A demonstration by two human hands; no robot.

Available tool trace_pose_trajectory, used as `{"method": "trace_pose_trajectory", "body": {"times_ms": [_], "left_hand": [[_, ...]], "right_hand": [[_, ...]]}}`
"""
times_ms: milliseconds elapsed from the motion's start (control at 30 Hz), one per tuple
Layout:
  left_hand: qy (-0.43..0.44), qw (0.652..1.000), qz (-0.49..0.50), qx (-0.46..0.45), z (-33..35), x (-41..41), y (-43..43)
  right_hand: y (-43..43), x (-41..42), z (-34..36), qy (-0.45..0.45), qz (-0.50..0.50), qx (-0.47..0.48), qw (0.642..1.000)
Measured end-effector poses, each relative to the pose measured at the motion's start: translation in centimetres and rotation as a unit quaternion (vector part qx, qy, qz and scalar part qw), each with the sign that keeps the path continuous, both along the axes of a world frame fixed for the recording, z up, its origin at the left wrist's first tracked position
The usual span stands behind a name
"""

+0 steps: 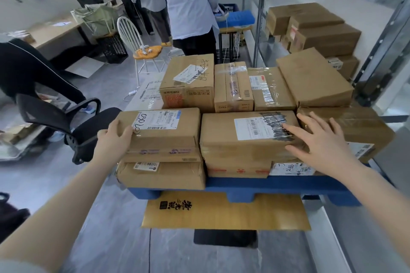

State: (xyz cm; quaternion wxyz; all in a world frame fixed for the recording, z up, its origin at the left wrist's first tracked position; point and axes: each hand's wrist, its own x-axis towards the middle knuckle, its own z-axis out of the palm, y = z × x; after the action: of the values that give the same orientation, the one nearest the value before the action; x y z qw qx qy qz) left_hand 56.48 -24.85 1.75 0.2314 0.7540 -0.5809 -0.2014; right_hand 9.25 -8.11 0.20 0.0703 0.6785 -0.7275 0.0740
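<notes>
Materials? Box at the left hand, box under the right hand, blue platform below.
Brown cardboard box with the handwritten white label, gripped by the left hand: matte cardboard with dented edges and printed tape on the front face. Brown cardboard box with the scribbled-over label, under the right hand: the same matte cardboard, creased, with glossy tape. Blue moulded platform: probably plastic, given its smooth surface, uniform colour and rounded feet.

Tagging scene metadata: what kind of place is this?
Likely a parcel sorting room in an office: labelled cardboard parcels stacked on a blue pallet, more boxes on metal shelving, an office chair alongside.
</notes>
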Motion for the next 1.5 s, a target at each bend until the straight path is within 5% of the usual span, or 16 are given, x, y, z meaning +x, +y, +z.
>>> {"method": "trace_pose_trajectory", "body": {"times_ms": [200,333,533,700,867,1000,1100,1500], "left_hand": [[0.05,0.999,-0.017,-0.004,-0.2,0.1,0.3],[0.171,0.982,0.06,-0.044,-1.3,1.6,1.9],[0.379,0.883,0.213,0.175,-7.7,0.3,9.8],[0.465,0.844,0.228,0.14,-8.9,-2.4,10.1],[0.431,0.871,0.231,0.039,-8.5,-2.6,8.9],[0.292,0.944,0.139,-0.062,-8.6,-0.9,8.4],[0.195,0.977,0.083,-0.024,-9.5,0.6,8.1],[0.09,0.995,0.032,-0.009,-11.6,-0.2,6.4]], "right_hand": [[0.3,0.0,0.4,-0.009,0.002,0.008,1.0],[1.9,1.3,0.9,-0.071,0.05,-0.107,0.99],[4.9,10.0,-1.5,-0.157,0.199,-0.137,0.958],[1.7,18.7,-2.6,-0.149,0.273,-0.077,0.947],[-1.1,23.0,-3.4,-0.087,0.311,-0.07,0.944],[-3.1,24.2,-3.8,-0.031,0.321,-0.111,0.94],[-4.2,24.8,-4.8,0.032,0.328,-0.123,0.936],[-7.9,24.5,-2.4,0.044,0.25,-0.149,0.956]]}}
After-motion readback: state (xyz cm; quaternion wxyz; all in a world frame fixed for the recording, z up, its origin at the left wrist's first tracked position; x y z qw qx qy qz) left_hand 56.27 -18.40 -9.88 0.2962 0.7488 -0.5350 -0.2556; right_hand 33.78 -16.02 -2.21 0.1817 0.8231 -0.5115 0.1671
